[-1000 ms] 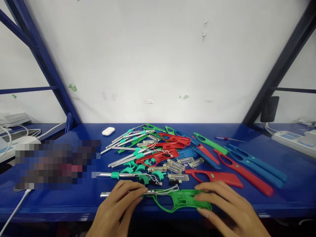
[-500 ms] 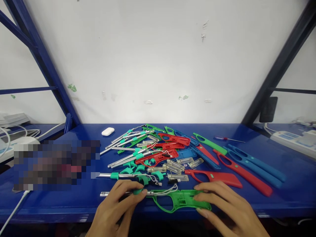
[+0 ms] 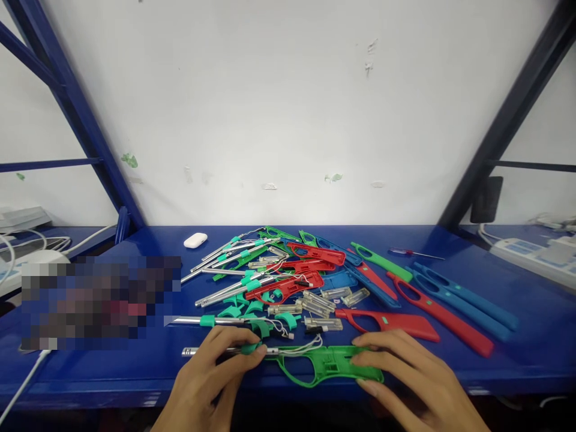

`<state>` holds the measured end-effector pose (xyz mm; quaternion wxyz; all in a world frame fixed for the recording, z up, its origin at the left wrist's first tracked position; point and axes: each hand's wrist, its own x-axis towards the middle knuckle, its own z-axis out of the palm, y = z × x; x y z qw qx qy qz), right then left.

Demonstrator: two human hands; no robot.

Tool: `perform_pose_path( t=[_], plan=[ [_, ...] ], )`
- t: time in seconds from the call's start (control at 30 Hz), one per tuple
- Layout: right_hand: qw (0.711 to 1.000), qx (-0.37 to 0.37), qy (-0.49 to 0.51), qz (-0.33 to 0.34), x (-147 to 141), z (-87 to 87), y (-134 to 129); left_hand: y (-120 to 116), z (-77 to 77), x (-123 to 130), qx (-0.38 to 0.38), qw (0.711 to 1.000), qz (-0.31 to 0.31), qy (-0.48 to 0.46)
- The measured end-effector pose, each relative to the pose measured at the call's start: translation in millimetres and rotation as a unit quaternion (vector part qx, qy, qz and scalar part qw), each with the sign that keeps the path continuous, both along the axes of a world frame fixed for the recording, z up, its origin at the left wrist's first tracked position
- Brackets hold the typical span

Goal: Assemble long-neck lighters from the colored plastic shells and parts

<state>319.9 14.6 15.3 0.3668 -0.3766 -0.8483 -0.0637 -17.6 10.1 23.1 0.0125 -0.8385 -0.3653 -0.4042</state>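
A green half-shell (image 3: 330, 365) lies at the table's front edge, its hollow side up and its loop handle to the left. My right hand (image 3: 405, 375) grips its right end between thumb and fingers. A silver metal tube (image 3: 272, 352) with a teal clip runs along the left end of the shell, and my left hand (image 3: 220, 366) pinches it near the clip. White wires (image 3: 310, 345) from the tube curve over the shell's upper edge. A black piece (image 3: 316, 329) lies just behind them.
Behind my hands lies a pile of silver tubes (image 3: 225, 292), red half-shells (image 3: 310, 285), teal clips and clear tanks (image 3: 317, 303). Red, blue (image 3: 468, 306) and green handles lie right, near a screwdriver (image 3: 416, 253). A white case (image 3: 195, 240) is at the back left.
The whole view has shifted very slightly. My hands keep the same grips on the tube and the green half-shell.
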Motion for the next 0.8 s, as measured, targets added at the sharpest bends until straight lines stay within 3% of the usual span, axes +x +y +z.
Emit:
perform_pose_path(
  t=[0.33,0.6,0.8],
  plan=[
    [1.0,-0.012,-0.002,0.001,-1,0.3,-1,3,3.4,-3,-0.012,1.0,0.02,0.02],
    [0.999,-0.031,0.01,-0.001,-3,8.7,-4,1,2.4,-3,0.0,1.0,0.003,0.005],
    [0.996,-0.093,-0.01,0.011,-15,13.9,0,4,0.3,-5,0.007,1.0,0.008,0.009]
  ],
)
